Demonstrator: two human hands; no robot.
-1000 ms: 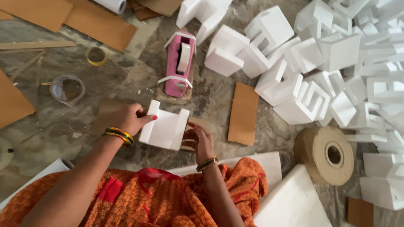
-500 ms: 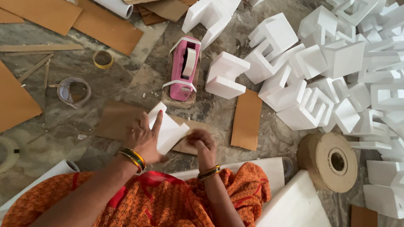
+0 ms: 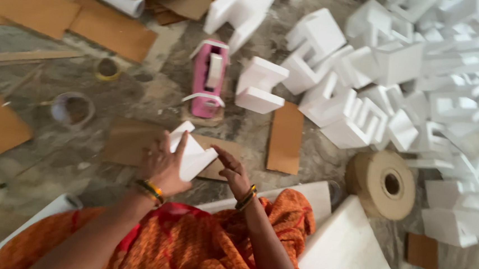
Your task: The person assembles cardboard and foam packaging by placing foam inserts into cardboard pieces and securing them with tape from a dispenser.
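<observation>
Down at the person's lap, over the stone floor (image 3: 113, 92), the left hand (image 3: 161, 165) grips a white foam piece (image 3: 193, 155), fingers wrapped on its left side. Over the last second that piece has turned from lying broad and flat between both hands to standing tilted on a corner, and the right hand (image 3: 234, 170) has let go; it now hovers open just beside the piece, fingers curled, not touching. By my reading, the piece is being turned over for work on another face. A brown card sheet (image 3: 129, 141) lies under the hands. Ahead, the pink tape dispenser (image 3: 208, 79) stands near; the brown tape roll (image 3: 385, 184) and heaped foam blocks (image 3: 401, 78) crowd the right, leaving freer floor leftward.
</observation>
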